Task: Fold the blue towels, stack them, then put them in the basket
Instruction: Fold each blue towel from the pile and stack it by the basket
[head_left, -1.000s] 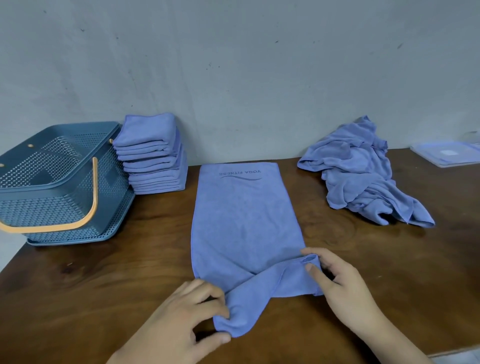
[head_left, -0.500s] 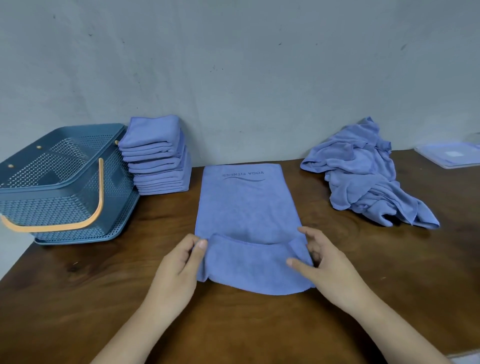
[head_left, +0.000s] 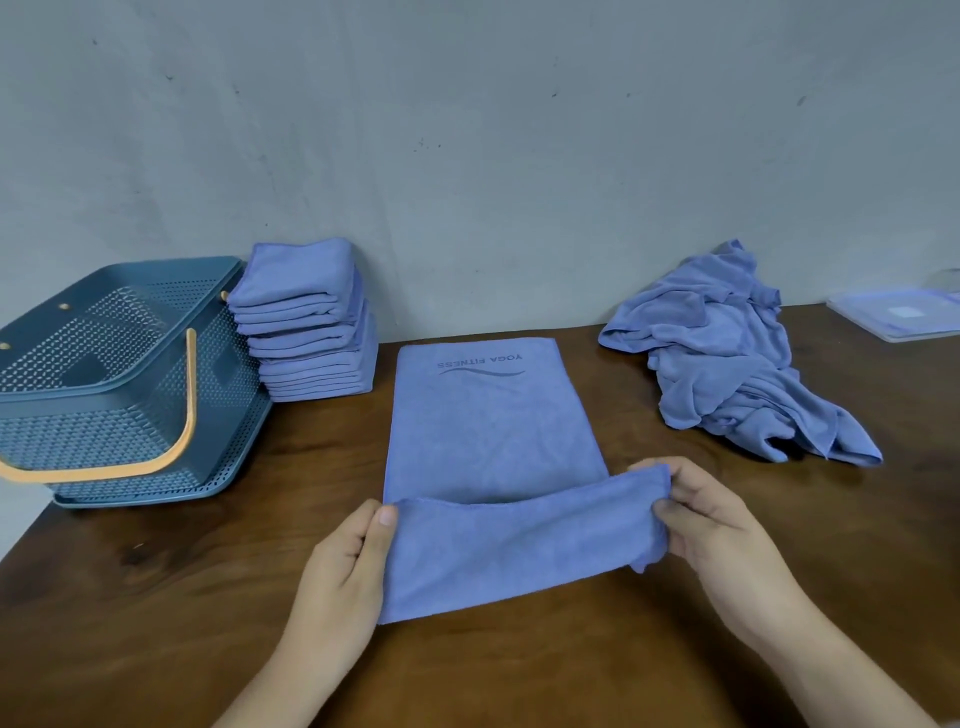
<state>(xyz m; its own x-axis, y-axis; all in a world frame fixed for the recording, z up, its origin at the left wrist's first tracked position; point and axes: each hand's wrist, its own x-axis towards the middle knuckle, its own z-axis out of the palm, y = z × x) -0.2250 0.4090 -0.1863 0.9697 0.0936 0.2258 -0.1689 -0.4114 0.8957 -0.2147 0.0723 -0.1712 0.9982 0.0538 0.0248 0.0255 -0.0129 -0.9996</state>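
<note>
On the table's (head_left: 156, 597) left — basket (head_left: 130, 384), folded stack (head_left: 306, 322) just beside.

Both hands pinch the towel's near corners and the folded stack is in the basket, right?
No: the head view shows the stack beside the basket, on the table. The left hand and right hand do pinch the towel by its near corners.

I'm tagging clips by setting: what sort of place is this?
Likely a plain work or recording room: bare grey wall, wooden table, folded towels stacked beside a plastic basket.
</note>
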